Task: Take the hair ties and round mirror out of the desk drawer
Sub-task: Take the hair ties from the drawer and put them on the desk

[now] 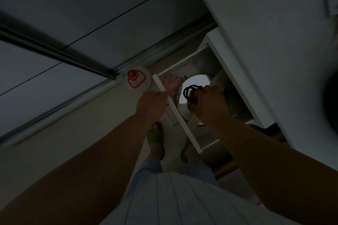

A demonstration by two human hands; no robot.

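The white desk drawer (178, 115) stands pulled out under the desk top. My left hand (151, 105) grips its front panel from the outside. Inside lies the round mirror (196, 81), bright and reflective, partly covered by my right hand (208, 104). That hand is closed on a bunch of black hair ties (190, 92), held just above the mirror. A pinkish patterned item (172, 83) rests in the drawer left of the mirror.
A white desk top (274, 42) runs along the right. On the floor by the drawer's far corner sits a round white plate with a red cord (136, 79). My feet in green slippers (155, 134) stand below the drawer. A sliding-door track (54, 49) crosses the left.
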